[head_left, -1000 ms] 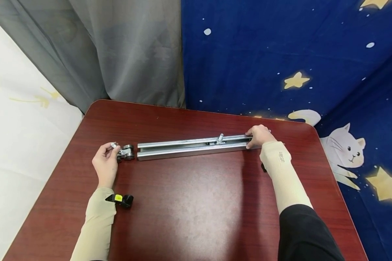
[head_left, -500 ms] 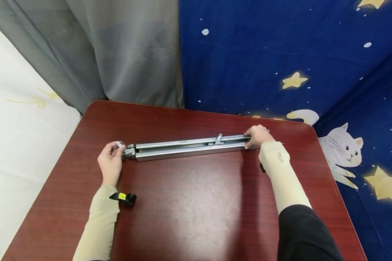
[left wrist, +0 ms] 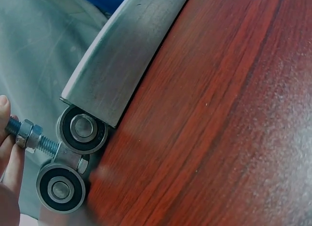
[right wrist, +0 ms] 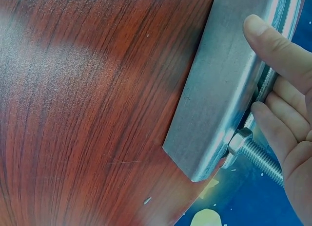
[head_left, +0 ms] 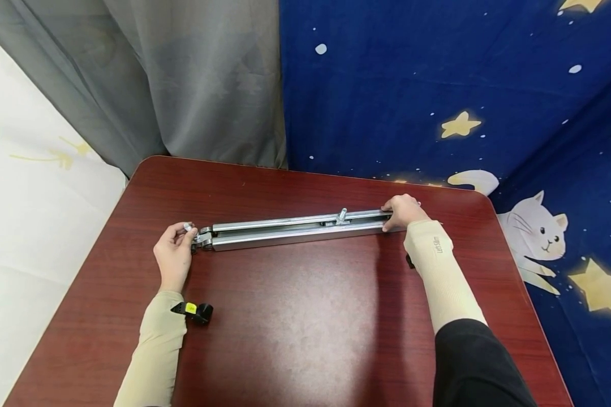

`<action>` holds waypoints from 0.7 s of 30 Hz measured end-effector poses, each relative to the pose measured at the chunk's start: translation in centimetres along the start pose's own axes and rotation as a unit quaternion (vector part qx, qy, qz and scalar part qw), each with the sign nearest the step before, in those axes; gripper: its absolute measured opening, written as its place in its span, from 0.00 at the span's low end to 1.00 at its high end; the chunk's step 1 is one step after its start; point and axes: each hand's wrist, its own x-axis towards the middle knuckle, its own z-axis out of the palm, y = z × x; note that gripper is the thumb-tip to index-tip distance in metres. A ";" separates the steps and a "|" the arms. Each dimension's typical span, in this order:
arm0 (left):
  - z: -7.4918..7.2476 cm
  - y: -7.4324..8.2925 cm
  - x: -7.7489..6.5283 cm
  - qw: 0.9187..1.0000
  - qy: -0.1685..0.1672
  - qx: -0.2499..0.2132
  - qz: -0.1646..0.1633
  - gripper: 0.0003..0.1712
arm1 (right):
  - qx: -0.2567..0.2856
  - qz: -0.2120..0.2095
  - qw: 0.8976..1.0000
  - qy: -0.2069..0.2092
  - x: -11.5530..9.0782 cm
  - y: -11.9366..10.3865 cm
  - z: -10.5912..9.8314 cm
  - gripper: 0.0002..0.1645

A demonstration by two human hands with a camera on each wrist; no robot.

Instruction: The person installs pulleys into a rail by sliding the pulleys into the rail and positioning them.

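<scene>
I am holding a roller carriage (head_left: 202, 239) in my left hand (head_left: 173, 254), with my fingers pinching its threaded bolt (left wrist: 30, 136) (a hex nut sits on the thread). The carriage is sitting at the left open end of a steel sliding-door track (head_left: 295, 229), which is lying lengthwise across the red-brown wooden table (head_left: 295, 316). In the left wrist view, the upper wheel (left wrist: 82, 128) is entering the channel mouth, partly under the track wall, while the lower wheel (left wrist: 60, 188) is standing outside the track.

I am gripping the right end of the track with my right hand (head_left: 402, 211). My thumb (right wrist: 278, 48) is pressing on the near side wall and my fingers (right wrist: 280, 126) are curling over the slotted face, so the hand is closed around the rail. A second bolt with a nut (right wrist: 253, 150) is projecting from the track end just beside my fingers.

Another carriage stud (head_left: 343, 215) is standing upright in the slot, right of the track's middle. A black strap with a yellow tag (head_left: 193, 310) is sitting on my left forearm sleeve.
</scene>
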 end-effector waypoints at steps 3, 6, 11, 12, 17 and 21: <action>0.1 0.1 -0.1 1.000 0.001 0.009 0.004 0.10 | 0.000 0.002 1.000 -0.001 -0.1 -0.1 0.0 0.36; 0.2 0.0 -0.2 1.000 0.000 0.013 0.005 0.10 | -0.001 0.005 1.000 0.000 -0.2 -0.1 -0.1 0.36; 0.5 0.1 -0.4 1.000 -0.011 0.010 0.005 0.10 | -0.003 0.003 1.000 0.002 -0.2 -0.1 -0.1 0.35; 0.5 0.2 -0.4 1.000 -0.015 0.004 0.007 0.11 | -0.003 0.004 1.000 0.002 -0.2 -0.1 -0.1 0.35; 0.9 2.2 -0.8 0.999 -0.026 -0.011 0.016 0.10 | -0.001 0.001 1.000 0.004 -0.2 -0.1 0.0 0.36; 1.2 3.7 -1.2 0.999 -0.033 -0.010 0.017 0.10 | 0.003 -0.006 1.000 0.007 -0.1 0.0 -0.1 0.36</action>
